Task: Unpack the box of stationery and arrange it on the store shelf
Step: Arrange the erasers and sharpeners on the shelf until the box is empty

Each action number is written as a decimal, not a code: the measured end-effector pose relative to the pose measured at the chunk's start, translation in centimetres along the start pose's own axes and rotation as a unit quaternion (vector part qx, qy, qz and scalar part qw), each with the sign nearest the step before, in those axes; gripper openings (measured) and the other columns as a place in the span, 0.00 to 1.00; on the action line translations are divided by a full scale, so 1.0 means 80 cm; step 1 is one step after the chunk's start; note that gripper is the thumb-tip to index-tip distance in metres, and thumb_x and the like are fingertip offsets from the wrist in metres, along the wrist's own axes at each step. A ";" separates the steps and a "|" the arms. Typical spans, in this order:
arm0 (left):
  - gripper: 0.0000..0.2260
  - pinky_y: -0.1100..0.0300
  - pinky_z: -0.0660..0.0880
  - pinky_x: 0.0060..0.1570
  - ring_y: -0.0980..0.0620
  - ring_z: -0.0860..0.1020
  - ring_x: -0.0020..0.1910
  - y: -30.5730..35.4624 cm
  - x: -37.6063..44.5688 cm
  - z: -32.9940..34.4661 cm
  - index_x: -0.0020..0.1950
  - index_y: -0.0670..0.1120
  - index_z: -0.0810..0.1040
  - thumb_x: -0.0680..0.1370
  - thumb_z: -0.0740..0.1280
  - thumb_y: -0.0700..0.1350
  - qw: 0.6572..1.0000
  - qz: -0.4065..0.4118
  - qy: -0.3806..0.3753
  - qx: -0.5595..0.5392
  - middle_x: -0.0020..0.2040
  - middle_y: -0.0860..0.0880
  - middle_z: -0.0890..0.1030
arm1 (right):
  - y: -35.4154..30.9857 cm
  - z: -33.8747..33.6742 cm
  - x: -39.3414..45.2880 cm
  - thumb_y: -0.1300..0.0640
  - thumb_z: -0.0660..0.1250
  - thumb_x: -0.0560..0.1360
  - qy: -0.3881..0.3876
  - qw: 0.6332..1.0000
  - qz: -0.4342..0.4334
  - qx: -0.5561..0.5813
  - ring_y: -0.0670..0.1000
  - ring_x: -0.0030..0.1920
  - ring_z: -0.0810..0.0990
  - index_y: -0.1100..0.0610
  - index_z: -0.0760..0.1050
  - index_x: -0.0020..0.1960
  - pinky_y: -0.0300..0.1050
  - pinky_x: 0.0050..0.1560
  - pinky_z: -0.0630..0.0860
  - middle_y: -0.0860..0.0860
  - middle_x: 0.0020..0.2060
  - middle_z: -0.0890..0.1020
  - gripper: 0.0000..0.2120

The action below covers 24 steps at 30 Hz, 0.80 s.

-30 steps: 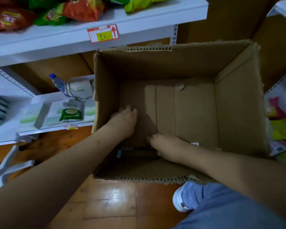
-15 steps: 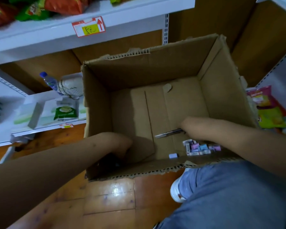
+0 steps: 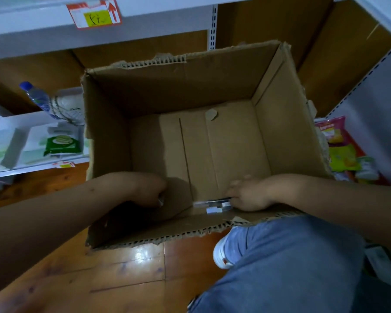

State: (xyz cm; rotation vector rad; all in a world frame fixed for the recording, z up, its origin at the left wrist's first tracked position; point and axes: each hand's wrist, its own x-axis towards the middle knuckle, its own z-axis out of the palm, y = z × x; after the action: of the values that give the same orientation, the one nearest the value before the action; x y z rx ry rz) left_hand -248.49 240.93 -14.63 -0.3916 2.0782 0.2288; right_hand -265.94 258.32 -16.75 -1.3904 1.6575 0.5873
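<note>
Inside the cardboard box (image 3: 190, 91), right hand (image 3: 248, 195) pinches a pen (image 3: 210, 202); left hand (image 3: 154, 193) grips something unclear.

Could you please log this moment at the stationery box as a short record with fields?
container: open cardboard box on a wooden floor, mostly bare inside
left hand: inside the box near the front wall, fingers curled; any contents are in shadow
right hand: inside the box, gripping a slim silver pen-like item
remaining stock: small pale packets on the box floor beside the right hand
surroundings: white shelf with a price tag behind the box
</note>
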 end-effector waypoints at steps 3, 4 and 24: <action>0.07 0.55 0.73 0.53 0.50 0.77 0.51 -0.002 0.008 -0.001 0.55 0.49 0.77 0.81 0.64 0.49 1.000 0.005 0.000 0.000 0.52 0.49 0.78 | -0.007 -0.003 -0.009 0.33 0.49 0.79 -0.010 1.000 -0.015 0.017 0.57 0.71 0.59 0.42 0.62 0.74 0.59 0.68 0.62 0.47 0.71 0.64 0.27; 0.08 0.56 0.73 0.52 0.51 0.77 0.50 -0.002 0.011 0.000 0.57 0.49 0.77 0.81 0.64 0.49 1.000 0.009 0.006 0.006 0.52 0.49 0.78 | -0.006 -0.003 -0.006 0.31 0.49 0.78 -0.013 0.999 -0.015 0.025 0.56 0.70 0.59 0.42 0.62 0.74 0.59 0.68 0.62 0.47 0.71 0.64 0.28; 0.15 0.59 0.68 0.54 0.45 0.75 0.59 0.050 0.037 -0.017 0.62 0.42 0.73 0.84 0.55 0.51 0.982 0.092 0.161 -0.045 0.62 0.41 0.76 | 0.027 -0.041 -0.017 0.46 0.51 0.84 0.208 0.935 0.153 0.244 0.50 0.37 0.73 0.59 0.74 0.52 0.42 0.36 0.69 0.53 0.37 0.73 0.19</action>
State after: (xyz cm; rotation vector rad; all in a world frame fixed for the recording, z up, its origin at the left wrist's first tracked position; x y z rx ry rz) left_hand -252.44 243.68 -16.49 -0.3064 2.4322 0.3915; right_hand -269.05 256.97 -14.31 -0.9332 2.1969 0.0224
